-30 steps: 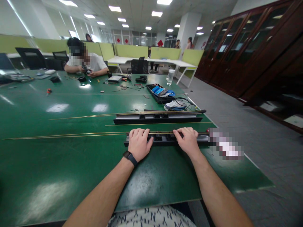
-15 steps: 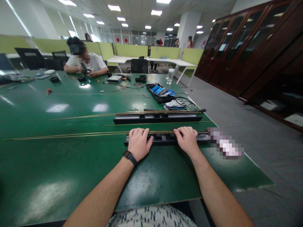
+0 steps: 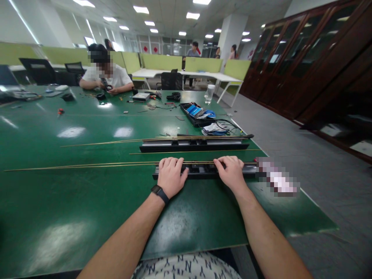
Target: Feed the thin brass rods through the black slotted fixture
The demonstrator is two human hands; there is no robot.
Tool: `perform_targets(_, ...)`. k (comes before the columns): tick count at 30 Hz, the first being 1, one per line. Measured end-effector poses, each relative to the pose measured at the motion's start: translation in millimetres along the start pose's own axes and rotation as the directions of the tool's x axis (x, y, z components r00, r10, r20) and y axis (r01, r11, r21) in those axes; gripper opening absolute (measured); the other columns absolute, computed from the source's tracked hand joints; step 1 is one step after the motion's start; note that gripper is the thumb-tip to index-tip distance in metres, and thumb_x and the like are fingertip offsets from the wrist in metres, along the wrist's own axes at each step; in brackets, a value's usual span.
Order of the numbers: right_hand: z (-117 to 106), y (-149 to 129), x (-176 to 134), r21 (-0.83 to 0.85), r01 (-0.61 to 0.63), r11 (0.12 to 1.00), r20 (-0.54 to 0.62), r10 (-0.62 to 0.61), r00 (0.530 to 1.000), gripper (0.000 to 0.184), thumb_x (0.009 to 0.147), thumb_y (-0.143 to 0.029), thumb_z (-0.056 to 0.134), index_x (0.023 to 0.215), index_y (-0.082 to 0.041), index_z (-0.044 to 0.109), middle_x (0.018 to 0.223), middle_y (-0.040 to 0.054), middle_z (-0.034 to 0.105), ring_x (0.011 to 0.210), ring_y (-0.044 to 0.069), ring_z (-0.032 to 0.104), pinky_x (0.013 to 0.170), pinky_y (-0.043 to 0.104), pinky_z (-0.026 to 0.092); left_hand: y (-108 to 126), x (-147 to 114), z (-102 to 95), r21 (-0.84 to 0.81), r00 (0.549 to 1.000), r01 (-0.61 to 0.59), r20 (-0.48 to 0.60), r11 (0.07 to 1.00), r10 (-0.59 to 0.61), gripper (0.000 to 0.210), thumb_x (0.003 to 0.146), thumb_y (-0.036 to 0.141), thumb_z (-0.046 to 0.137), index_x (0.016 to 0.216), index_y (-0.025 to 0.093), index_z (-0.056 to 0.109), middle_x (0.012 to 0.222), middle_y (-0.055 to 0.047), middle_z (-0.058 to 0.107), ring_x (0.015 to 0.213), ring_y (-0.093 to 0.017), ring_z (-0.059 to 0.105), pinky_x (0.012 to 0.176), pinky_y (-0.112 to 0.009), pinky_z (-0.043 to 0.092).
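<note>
A long black-and-silver rail (image 3: 200, 176) lies crosswise in front of me. Thin brass-coloured rods (image 3: 87, 166) run along its far edge and reach well out to the left. My left hand (image 3: 171, 176), with a dark watch on the wrist, grips the rail's left part, fingers curled over the far edge and thumb on the near side. Toward the right end, my right hand (image 3: 231, 170) holds the rail with bent fingers at the rods. The fingertips' exact contact is hidden. Beyond lies a second similar rail (image 3: 194, 147) with brass rods on top.
The green table (image 3: 87, 209) ends at a right edge close to the rail. A black tray (image 3: 186, 116) holds blue items, with cables and a glove beside it. A glass (image 3: 209, 94) stands farther back. Across the table sits a person (image 3: 116, 75) handling a dark object.
Both my hands and the rail stay in place. Across the table, the seated person's head has shifted slightly right. Behind the partition, another person's head has risen.
</note>
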State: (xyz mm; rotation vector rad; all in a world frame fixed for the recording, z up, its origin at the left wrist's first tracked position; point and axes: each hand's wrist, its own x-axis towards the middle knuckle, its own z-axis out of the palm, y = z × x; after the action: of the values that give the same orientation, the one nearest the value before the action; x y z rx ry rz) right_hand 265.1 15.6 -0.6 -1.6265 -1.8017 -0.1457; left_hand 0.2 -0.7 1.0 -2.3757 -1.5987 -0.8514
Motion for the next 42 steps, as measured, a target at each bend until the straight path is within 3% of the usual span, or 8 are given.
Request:
perform_targets(14, -2.1, -2.1, 0.4, 0.001, -0.017, 1.000, 0.008, 0.017, 1.000, 0.027, 0.096, -0.039, 0.056, 0.076, -0.023, 0.065, 0.084, 0.0037, 0.072, 0.095, 0.024, 0.055, 0.090, 0.040, 0.027, -0.5, 0.1, -1.4, 0.013, 1.000, -0.013, -0.005, 1.000, 0.013, 0.035, 0.099, 0.041, 0.054, 0.125, 0.020, 0.062, 0.112, -0.011, 0.070, 0.112, -0.029, 0.058, 0.103, -0.049, 0.036)
perform_targets(42, -1.2, -1.4, 0.5, 0.004, 0.001, 1.000, 0.013, -0.001, 1.000, 0.030, 0.098, -0.044, 0.054, 0.079, -0.024, 0.067, 0.087, 0.0046, 0.073, 0.097, 0.024, 0.055, 0.092, 0.041, 0.027, -0.8, -0.1, -0.2, 0.000, 1.000, -0.003, 0.002, 1.000, 0.003, 0.035, 0.098, 0.041, 0.053, 0.126, 0.022, 0.062, 0.111, -0.011, 0.069, 0.112, -0.029, 0.058, 0.103, -0.049, 0.036)
